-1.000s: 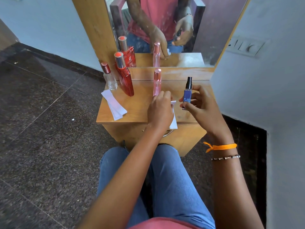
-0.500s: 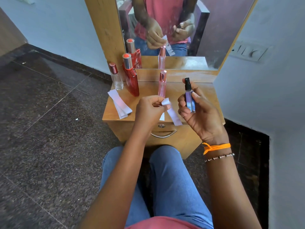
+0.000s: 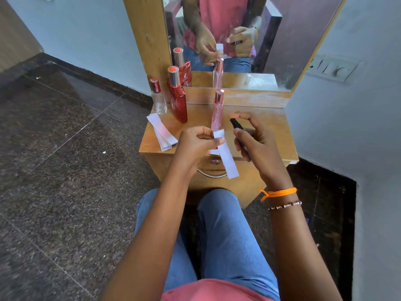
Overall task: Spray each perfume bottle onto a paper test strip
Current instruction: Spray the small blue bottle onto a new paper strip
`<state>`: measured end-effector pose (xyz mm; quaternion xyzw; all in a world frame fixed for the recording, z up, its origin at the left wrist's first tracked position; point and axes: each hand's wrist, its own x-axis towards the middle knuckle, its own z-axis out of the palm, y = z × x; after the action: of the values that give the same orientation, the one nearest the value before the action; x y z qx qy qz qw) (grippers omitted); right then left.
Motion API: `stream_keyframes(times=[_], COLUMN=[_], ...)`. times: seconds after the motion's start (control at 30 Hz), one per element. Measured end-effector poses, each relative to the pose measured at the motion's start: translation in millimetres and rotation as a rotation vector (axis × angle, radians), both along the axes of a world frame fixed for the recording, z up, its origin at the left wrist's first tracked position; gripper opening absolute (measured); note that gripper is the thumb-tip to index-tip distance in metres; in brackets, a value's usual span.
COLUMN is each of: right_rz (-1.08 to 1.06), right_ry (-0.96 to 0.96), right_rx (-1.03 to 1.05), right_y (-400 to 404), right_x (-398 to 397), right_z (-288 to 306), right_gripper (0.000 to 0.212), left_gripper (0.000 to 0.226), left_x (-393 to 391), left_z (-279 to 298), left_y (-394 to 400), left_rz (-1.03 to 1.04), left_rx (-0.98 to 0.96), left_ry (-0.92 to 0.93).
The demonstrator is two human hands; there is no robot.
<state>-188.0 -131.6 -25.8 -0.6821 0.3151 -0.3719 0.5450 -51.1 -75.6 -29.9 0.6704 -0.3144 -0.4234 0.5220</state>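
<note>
My left hand (image 3: pixel 196 144) pinches a white paper test strip (image 3: pixel 226 156) near its top end, and the strip hangs down in front of the drawer. My right hand (image 3: pixel 252 142) grips a small blue perfume bottle (image 3: pixel 238 129) with a black spray head that points left at the strip's top; my index finger is raised over the head. A slim pink bottle (image 3: pixel 217 110) stands on the wooden dresser top (image 3: pixel 271 127) just behind the strip. At the back left stand a red bottle (image 3: pixel 179 98) and a small clear bottle (image 3: pixel 159 97).
A stack of spare white strips (image 3: pixel 162 132) lies on the dresser's left part. A mirror (image 3: pixel 238 40) rises behind the bottles. A grey wall with a switch plate (image 3: pixel 332 69) closes the right side. Dark stone floor lies to the left; my knees are under the drawer handle (image 3: pixel 211 173).
My left hand lifted a strip off the dresser and holds it up. My right hand tilted the blue bottle from upright, so that its spray head points at the strip.
</note>
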Motion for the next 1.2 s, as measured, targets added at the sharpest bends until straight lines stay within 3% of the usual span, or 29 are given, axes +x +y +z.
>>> stream_keyframes(times=[0.3, 0.43, 1.2], right_rz=[-0.047, -0.023, -0.172], right_ry=[0.080, 0.095, 0.216], right_rx=[-0.165, -0.165, -0.198], right_y=[-0.8, -1.0, -3.8], right_x=[7.1, 7.4, 9.8], right_z=[-10.4, -10.7, -20.8], right_gripper=[0.026, 0.025, 0.026], left_gripper=[0.018, 0.028, 0.023], left_x=[2.0, 1.4, -5.1], left_z=[3.2, 2.5, -3.6], left_y=[3.5, 2.5, -1.9], left_rz=[-0.058, -0.053, -0.043], left_rx=[0.032, 0.037, 0.023], left_ry=[0.113, 0.073, 0.116])
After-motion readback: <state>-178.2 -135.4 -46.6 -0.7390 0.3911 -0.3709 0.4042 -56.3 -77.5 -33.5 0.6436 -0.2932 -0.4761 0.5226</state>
